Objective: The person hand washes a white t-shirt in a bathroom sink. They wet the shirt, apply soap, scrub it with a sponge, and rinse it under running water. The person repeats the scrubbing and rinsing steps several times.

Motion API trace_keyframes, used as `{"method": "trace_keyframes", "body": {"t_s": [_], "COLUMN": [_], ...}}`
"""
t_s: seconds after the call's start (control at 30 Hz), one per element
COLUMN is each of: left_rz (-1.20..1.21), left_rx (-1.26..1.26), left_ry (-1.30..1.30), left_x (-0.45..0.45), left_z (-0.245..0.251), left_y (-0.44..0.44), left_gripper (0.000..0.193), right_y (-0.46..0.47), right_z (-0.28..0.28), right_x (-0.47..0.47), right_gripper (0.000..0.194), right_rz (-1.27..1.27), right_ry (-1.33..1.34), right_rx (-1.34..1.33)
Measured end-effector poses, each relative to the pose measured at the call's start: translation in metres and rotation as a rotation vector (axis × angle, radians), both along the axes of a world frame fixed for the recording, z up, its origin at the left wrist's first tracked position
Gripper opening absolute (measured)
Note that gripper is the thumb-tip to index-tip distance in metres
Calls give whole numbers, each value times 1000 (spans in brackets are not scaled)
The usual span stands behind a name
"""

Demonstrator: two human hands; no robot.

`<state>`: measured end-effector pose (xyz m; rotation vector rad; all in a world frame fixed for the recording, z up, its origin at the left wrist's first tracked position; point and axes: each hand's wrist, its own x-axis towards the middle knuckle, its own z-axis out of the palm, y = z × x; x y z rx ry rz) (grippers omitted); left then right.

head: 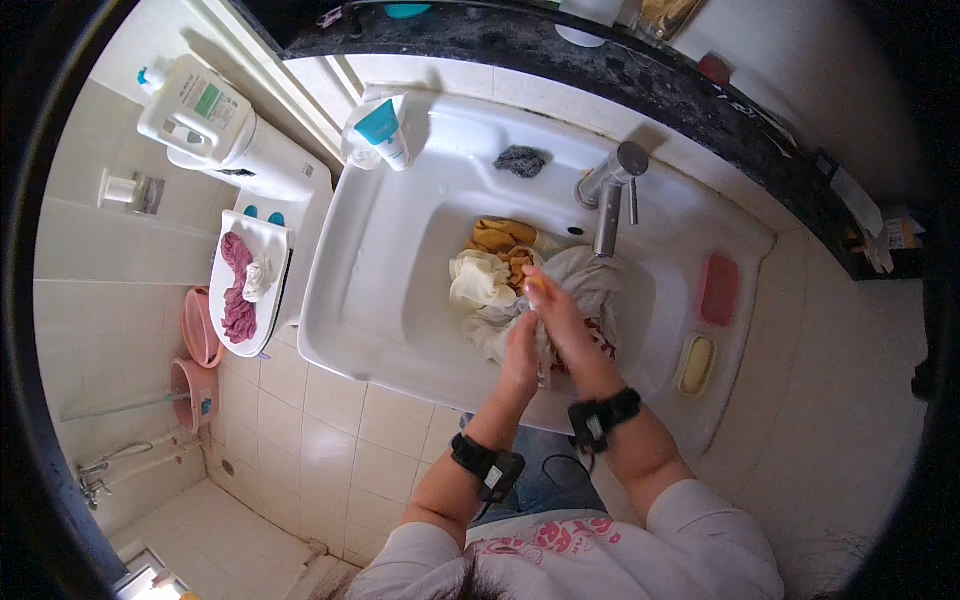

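Observation:
My left hand [522,351] and my right hand [558,313] are close together over the basin of a white ceramic sink [375,292]. A bit of something whitish shows between them, too small to name. Whether my fingers grip it or any cloth is hidden. Beneath my hands lies a heap of fabric: a pale grey-white cloth [589,281] with dark red marks or print near my right wrist, a cream cloth [478,279], and a mustard-brown cloth [501,235]. The fingertips of my right hand are nearest the brown folds.
A metal faucet [609,202] overhangs the basin. Around the rim are a dark mesh scrubber [520,161], a white tube with teal cap [386,135], a pink soap box [718,289] and a soap bar [697,365]. Mauve cloth [238,289] lies on the toilet lid [268,322].

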<state>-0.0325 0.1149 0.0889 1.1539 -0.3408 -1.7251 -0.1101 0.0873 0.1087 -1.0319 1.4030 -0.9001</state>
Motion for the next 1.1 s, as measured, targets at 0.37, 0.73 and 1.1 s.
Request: {"method": "trace_keyframes", "body": {"t_s": [0.37,0.73,1.1], "left_rz": [-240,-344,71], "left_rx": [-66,-270,-84], "left_ry": [520,-363,802], "left_x": [56,44,26], "left_z": [23,-7,12], "left_y": [-29,-30,-21], "left_gripper": [51,51,49], "right_y": [9,33,-5], "right_z": [-56,-71,-4], "right_x": [-113,-85,21], "right_gripper": [36,41,48], "right_rz": [-475,-366,129], "right_ry": [844,617,849], "right_rx": [-13,-45,-488]}}
